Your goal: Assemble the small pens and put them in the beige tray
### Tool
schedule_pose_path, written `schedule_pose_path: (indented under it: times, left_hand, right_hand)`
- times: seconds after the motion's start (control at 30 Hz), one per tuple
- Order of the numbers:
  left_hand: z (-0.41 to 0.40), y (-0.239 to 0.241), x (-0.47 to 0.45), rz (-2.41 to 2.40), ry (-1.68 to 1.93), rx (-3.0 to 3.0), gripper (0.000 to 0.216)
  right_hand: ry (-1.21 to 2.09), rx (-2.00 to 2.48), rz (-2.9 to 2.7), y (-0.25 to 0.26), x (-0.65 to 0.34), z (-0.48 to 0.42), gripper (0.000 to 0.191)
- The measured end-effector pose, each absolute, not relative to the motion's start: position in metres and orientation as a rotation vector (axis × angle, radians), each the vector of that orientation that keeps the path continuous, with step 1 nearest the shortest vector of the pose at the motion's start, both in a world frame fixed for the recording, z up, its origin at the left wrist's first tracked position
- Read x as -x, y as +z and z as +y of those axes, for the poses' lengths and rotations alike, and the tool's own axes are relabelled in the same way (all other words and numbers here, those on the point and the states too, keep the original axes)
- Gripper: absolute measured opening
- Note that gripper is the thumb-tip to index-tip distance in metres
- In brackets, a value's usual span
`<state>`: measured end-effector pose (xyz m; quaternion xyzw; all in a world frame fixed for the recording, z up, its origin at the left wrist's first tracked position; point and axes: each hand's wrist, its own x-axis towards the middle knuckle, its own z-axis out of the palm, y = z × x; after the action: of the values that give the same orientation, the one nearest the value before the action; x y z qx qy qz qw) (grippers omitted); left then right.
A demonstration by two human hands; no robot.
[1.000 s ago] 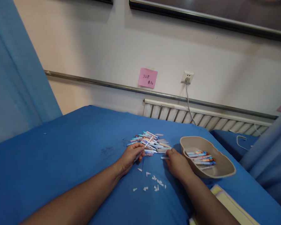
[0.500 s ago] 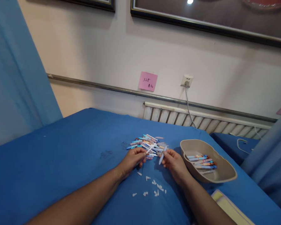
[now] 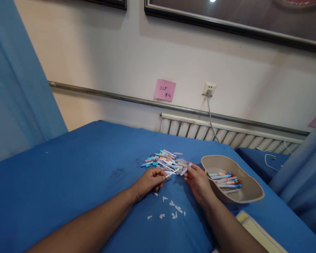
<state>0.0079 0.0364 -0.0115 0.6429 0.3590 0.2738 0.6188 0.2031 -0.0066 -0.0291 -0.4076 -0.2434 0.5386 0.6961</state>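
Between thumb and fingers, my left hand (image 3: 152,180) pinches a thin white pen refill (image 3: 172,173) that slants up to the right. My right hand (image 3: 198,181) is closed on a pale lavender pen barrel (image 3: 183,171), its lower end near the refill's tip. Whether the two touch I cannot tell. Just beyond both hands lies a heap of pen parts (image 3: 163,159) in blue, orange, pink and white. Small white plastic pieces (image 3: 178,208) are scattered on the blue cloth in front of my hands.
To the right stands a beige bin (image 3: 249,191) with several pens (image 3: 228,181) inside. A yellow pad (image 3: 258,230) lies at the front right. Blue cloth (image 3: 76,175) covers the surface. Behind are a radiator (image 3: 189,128) and a cable (image 3: 210,110) from a wall socket.
The right hand has turned the barrel from nearly upright to a flatter slant. The refill in the left hand now lies lower, pointing toward the barrel. The whole view has shifted slightly.
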Motion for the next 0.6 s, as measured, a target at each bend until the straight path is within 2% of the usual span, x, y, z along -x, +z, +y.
schedule_pose_path:
  times: [0.17,0.33,0.5,0.6]
  left_hand:
    - [0.040,-0.012,-0.008,0.808,0.680,-1.402,0.021]
    - [0.045,-0.012,-0.003,0.758,0.815,-1.164,0.016]
    - [0.048,-0.012,0.000,0.716,0.797,-1.078,0.013]
    - [0.049,-0.013,0.000,0.723,0.801,-1.055,0.015]
  right_hand:
    - [1.176,0.994,-0.641,-0.030,-0.207,-0.005,0.040]
    - [0.999,1.174,-0.983,-0.041,-0.207,-0.002,0.041]
    - [0.900,1.347,-1.357,-0.055,-0.200,-0.004,0.032]
    - [0.800,1.490,-1.370,-0.058,-0.207,-0.002,0.028]
